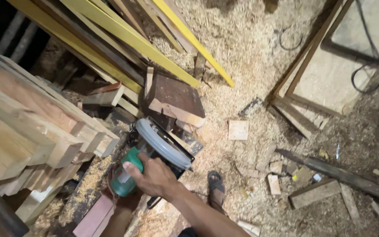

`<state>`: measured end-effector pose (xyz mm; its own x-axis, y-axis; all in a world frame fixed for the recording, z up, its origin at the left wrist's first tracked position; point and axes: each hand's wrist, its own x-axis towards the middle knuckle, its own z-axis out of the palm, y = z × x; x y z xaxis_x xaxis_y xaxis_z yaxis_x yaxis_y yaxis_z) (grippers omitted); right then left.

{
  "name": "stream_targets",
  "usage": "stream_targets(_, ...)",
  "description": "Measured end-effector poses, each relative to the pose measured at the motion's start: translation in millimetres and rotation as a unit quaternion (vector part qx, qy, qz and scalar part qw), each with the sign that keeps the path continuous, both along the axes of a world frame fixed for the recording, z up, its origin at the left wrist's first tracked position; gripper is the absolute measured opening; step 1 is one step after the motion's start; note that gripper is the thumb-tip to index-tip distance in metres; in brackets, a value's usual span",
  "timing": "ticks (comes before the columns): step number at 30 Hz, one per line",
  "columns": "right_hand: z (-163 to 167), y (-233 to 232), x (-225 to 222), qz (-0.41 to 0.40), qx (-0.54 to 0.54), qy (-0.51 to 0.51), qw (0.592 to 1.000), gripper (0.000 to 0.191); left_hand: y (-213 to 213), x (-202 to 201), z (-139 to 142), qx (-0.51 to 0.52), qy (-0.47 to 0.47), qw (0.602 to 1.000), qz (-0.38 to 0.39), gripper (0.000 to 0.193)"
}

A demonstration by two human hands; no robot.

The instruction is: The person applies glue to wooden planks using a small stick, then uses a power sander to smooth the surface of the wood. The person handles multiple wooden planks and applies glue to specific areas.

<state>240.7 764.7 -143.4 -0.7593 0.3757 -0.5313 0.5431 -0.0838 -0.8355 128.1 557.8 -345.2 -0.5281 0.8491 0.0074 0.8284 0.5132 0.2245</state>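
From up here I look down on a workshop floor (251, 57) buried in pale sawdust and shavings, with small offcut blocks (238, 130) scattered toward its right side. Long yellow strips of wood (123, 33) lean across the far left, and a dark brown board (176, 94) lies just below their lower ends. Along the left edge sits a stack of thick pale planks (27, 127), their sawn ends facing me. At the far right corner a wooden frame (319, 74) lies flat, with a black cable (367, 70) looping over it. A sandalled foot (216, 188) stands on the sawdust near the bottom middle.

The right hand (154, 175) is closed around the green handle of a circular saw (154, 147) — fingers (132, 168) curled tight over the grip, thumb side turned toward the grey blade guard. The saw sits beside the plank stack, on a sawdust-coated length of timber (86, 188) running toward the bottom left corner.

The right forearm rises from the bottom edge and angles up and left, wrist nearly straight, back of the hand facing me. The left hand (126, 199) is mostly hidden beneath the saw and the right hand — only a bit of it shows by the handle, and I cannot tell how far its fingers are open or what they grip.
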Motion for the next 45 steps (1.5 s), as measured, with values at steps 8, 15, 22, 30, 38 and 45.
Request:
stream_targets(8, 32.4, -14.9, 21.1, -0.045, -0.094, -0.093, 0.99, 0.067, 2.3, -8.1, 14.3, -0.039, -0.028, 0.998, 0.035, 0.107)
stream_targets(15, 40.3, -34.7, 69.8, -0.052, 0.074, -0.051, 0.995, 0.065, -2.2, -15.7, 48.0, -0.159, -0.214, 0.956, 0.12, 0.115)
stream_targets(22, 34.9, -40.5, 102.0, -0.071, 0.08, -0.133, 0.985, 0.075, 1.3, -19.7, 56.5, -0.27, -0.188, 0.94, 0.087, 0.07)
stream_targets(30, 54.3, -53.9, 114.7, -0.143, 0.051, -0.114, 0.982, 0.069, -0.6, 26.1, 134.4, -0.045, -0.17, 0.96, 0.218, 0.098)
stream_targets(38, 74.9, -56.5, 114.6, -0.192, 0.049, -0.116, 0.973, 0.065, -29.5, 59.4, 214.9, 0.285, -0.189, 0.899, 0.273, 0.113)
stream_targets(45, 89.5, -63.4, 118.3, -0.182, 0.047, -0.109, 0.976, 0.065, -73.7, 81.2, 210.5, 0.486, -0.27, 0.693, 0.458, 0.12)
